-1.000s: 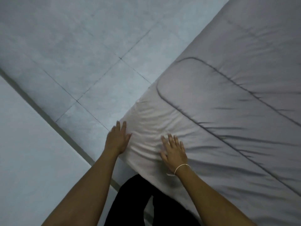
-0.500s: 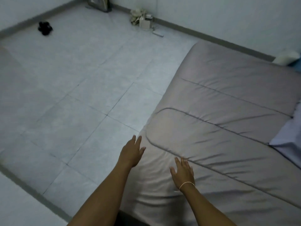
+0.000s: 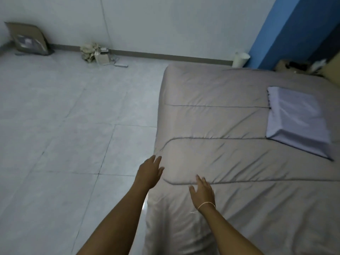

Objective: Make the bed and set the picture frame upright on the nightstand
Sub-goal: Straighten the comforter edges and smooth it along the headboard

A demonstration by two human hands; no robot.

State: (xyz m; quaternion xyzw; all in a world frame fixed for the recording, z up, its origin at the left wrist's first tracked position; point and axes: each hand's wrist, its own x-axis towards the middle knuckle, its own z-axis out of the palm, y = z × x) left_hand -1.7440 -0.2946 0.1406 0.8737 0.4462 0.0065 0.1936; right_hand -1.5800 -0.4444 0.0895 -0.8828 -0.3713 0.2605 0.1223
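- Item, bed (image 3: pixel 230 208): we are seeing it low on the tiled floor (image 3: pixel 64 126), covered edge to edge by a grey-brown quilted comforter (image 3: pixel 220 159) with stitched seams running across it.
- Item, left hand (image 3: pixel 149 173): we are holding it with fingers straight and together at the near corner of the comforter, by the bed's side edge; whether it is touching the cloth we cannot tell. It is gripping nothing.
- Item, right hand (image 3: pixel 202 190): we are holding it flat and spread, palm down, on or just over the comforter beside the curved seam, a thin band at the wrist. It is gripping nothing either.
- Item, pillow (image 3: pixel 294 120): a pale lilac one is lying flat on the comforter toward the far right, well apart from both hands.
- Item, picture frame and nightstand: we are not making out either for certain; a cluttered low spot (image 3: pixel 294 68) is showing by the blue wall (image 3: pixel 287 30), too blurred to name.
- Step in hand, as we are judging it: smoothing the near corner.
- Method, our advice: we are keeping both palms flat and sweeping outward from the seam toward the edge, so the creases near the right hand are being pushed off the bed rather than bunched.
- Caution: we are pressing lightly, since this slippery cloth looks likely to slide and pull the far side crooked.
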